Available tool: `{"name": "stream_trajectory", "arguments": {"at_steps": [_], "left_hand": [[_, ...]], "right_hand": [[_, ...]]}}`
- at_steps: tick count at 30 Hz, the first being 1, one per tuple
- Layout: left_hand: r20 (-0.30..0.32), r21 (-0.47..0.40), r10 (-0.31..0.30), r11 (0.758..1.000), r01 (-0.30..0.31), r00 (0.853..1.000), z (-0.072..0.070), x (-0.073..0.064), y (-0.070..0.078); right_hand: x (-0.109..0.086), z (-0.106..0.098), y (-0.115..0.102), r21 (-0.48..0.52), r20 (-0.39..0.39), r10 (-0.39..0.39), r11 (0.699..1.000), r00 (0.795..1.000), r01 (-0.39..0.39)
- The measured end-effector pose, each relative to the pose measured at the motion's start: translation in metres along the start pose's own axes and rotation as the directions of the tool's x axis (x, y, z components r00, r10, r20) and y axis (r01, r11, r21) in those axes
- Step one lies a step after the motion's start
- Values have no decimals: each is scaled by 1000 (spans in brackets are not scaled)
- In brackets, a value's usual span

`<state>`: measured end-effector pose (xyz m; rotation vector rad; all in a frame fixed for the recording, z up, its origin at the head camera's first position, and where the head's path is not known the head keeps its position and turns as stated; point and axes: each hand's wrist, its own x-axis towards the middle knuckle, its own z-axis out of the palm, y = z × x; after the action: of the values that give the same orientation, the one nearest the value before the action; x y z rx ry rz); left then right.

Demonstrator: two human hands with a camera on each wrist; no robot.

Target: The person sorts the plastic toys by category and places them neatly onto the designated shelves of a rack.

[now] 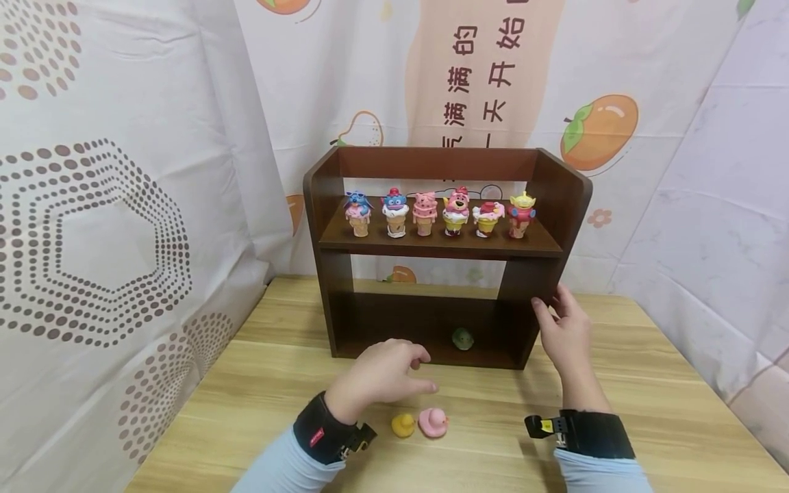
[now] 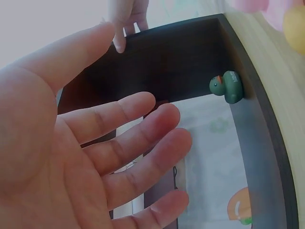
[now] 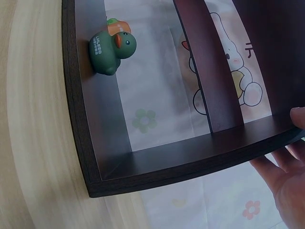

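Note:
A dark brown two-tier shelf (image 1: 382, 248) stands on the table. My right hand (image 1: 566, 333) grips its right side panel, thumb at the front edge and the other fingers on the outer side; the right wrist view shows this hand (image 3: 291, 191) at the frame edge. My left hand (image 1: 383, 373) hovers before the lower tier, holding nothing, its fingers (image 2: 138, 143) spread and nearly straight in the left wrist view. On the lower board sits a green rubber duck (image 3: 106, 52), touched by neither hand. A yellow duck (image 1: 403, 425) and a pink duck (image 1: 433, 422) lie on the table near my left wrist.
Several ice-cream-cone figurines (image 1: 424, 213) stand in a row on the upper tier. The wooden table (image 1: 246, 411) extends around the shelf, with a printed curtain (image 1: 394, 82) behind it and a dotted cloth (image 1: 123, 239) at the left.

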<state>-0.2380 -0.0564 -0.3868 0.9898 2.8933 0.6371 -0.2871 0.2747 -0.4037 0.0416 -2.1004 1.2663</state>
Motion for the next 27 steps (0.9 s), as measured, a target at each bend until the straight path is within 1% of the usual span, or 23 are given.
{"name": "stream_trajectory", "arguments": {"at_steps": [6,10,19,24,27], "left_hand": [[51,28,3,1000,-4,999,6,-1,3],[86,38,-1,999,-2,996,12,0,5],[116,80,-3,997,-6,993,21,4,12],[145,65,-5,998,-5,989,28,7,14],[162,52,-5,999,-3,987,31,7,14]], "right_hand": [[1,0,0,-13,-2,-1,1000,1000,1],[1,-1,0,-13,-1,3,1000,1000,-3],[1,-1,0,4,5,-8,1000,1000,8],[1,-1,0,16,9,-6,1000,1000,6],[1,-1,1,1,8,-4,1000,1000,4]]}}
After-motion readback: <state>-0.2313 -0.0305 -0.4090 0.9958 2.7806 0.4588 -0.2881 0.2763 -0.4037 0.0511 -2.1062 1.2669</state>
